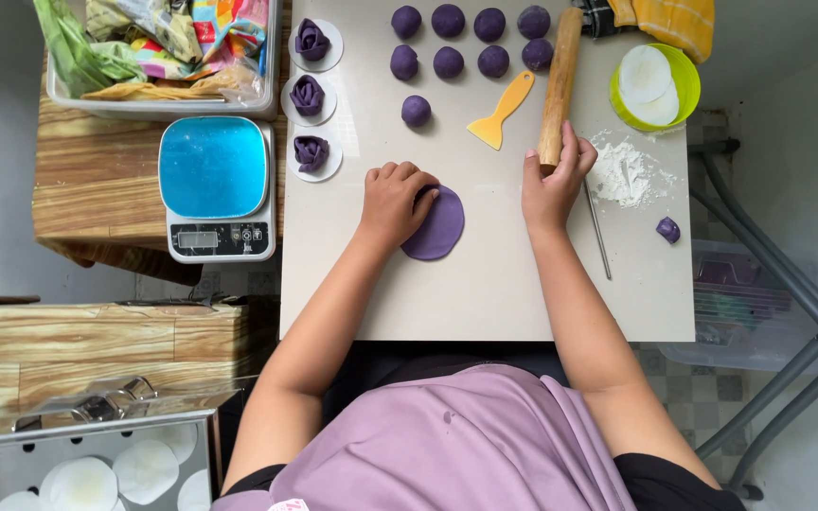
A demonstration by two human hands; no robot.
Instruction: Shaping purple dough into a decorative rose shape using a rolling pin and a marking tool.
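1. Dough disc, flat, round and purple, lies on the pale board in front of the person, a little left of the board's middle.
2. Left hand rests on the disc's upper left edge, fingers curled down onto it, pressing rather than gripping.
3. Right hand is closed around the near end of the wooden rolling pin, to the right of the disc and apart from it.
4. Rolling pin's long axis runs away from the person, nearly upright in the picture, leaning slightly right; the disc lies to its left.
5. Left hand is the nearer to the disc, since it touches it.
6. Yellow scraper lies between the pin and the dough balls; flour sits just right of the right hand.
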